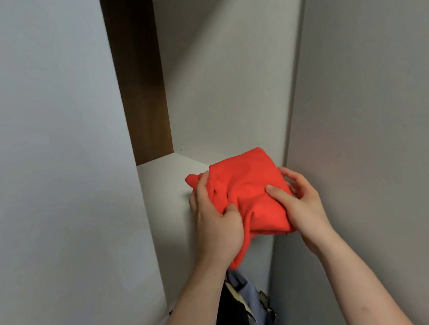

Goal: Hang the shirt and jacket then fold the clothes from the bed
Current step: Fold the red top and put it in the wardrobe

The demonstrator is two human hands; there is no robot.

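Left hand and right hand, thumbs on top, grip a folded red garment at the shelf edge.

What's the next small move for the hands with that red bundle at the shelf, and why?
Probably slide the folded red garment further back onto the white shelf before letting go. Both the left hand and the right hand grip it, and its near edge overhangs the shelf front, with a loose flap drooping below, so releasing now would likely let it slip off.
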